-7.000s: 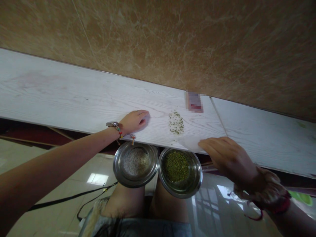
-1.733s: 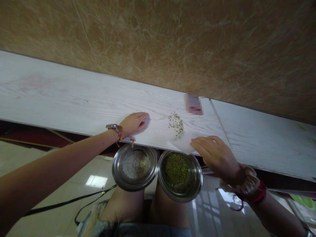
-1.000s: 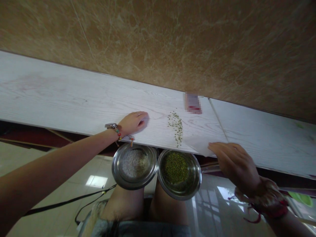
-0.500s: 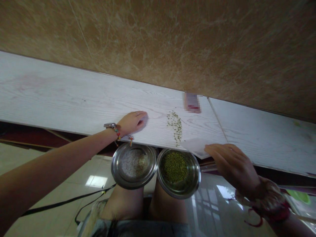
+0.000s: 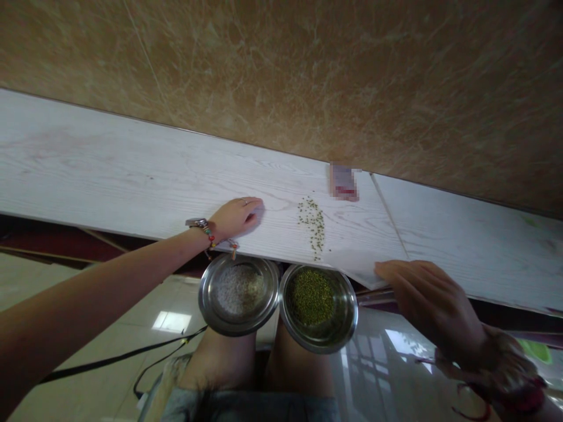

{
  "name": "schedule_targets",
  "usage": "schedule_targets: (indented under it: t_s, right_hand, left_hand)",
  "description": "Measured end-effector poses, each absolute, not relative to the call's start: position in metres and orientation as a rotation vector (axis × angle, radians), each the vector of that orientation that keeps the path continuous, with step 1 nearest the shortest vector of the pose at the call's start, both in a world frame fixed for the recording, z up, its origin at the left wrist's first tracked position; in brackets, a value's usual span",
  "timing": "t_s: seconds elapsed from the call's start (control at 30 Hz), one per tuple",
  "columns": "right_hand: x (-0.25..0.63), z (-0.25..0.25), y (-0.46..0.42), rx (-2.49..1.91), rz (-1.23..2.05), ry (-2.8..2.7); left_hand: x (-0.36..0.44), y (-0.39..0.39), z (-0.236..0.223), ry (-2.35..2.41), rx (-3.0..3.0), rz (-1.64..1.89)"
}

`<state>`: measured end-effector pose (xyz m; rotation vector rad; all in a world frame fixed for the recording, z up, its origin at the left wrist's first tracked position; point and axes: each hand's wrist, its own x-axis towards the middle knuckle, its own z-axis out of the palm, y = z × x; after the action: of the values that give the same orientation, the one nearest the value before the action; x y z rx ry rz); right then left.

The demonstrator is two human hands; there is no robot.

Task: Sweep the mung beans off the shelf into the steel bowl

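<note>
My left hand [image 5: 237, 215] lies flat on the white wooden shelf [image 5: 132, 181], fingers loosely curled, holding nothing. My right hand [image 5: 426, 296] holds a white sheet of paper [image 5: 358, 264] at the shelf's front edge. A small heap of green beans [image 5: 313, 221] lies on the shelf just left of the paper. On my knees rest two steel bowls: the left bowl [image 5: 210, 305] holds white rice, the right bowl [image 5: 343, 316] holds green beans and sits under the shelf edge below the heap.
A small red and white card [image 5: 343, 181] lies at the back of the shelf against the brown marble wall [image 5: 308, 76]. A seam [image 5: 387, 217] splits the shelf into two boards. A black cable [image 5: 114, 354] runs over the tiled floor.
My right hand has drawn the paper back to the right, away from the beans. The beans now lie in a narrower strip toward the edge. My left hand has stayed put.
</note>
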<state>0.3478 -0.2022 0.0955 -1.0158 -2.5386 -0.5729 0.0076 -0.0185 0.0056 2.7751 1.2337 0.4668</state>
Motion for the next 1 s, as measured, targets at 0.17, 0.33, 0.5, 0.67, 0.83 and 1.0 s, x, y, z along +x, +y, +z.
schedule_targets:
  t_s: [0.17,0.33,0.5,0.67,0.83,1.0]
  right_hand:
    - [0.343,0.094,-0.202,-0.954,-0.580,-2.573]
    - [0.330,0.090,-0.188,-0.917,-0.634,-2.585]
    - [0.319,0.093,-0.177,-0.977,-0.700,-2.566]
    - [0.332,0.099,-0.174,-1.058,-0.820,-2.503]
    - [0.345,0.092,-0.177,-1.141,-0.860,-2.551]
    - [0.346,0.093,-0.184,-1.119,-0.795,-2.593]
  left_hand:
    - [0.008,-0.018,0.006,1.254,2.769,0.468]
    - [0.008,-0.018,0.005,1.253,2.786,0.453]
    - [0.008,-0.019,0.007,1.256,2.785,0.441]
    - [0.009,-0.021,0.009,1.272,2.774,0.419]
    - [0.008,-0.020,0.007,1.253,2.781,0.452]
    - [0.008,-0.018,0.005,1.271,2.782,0.442]
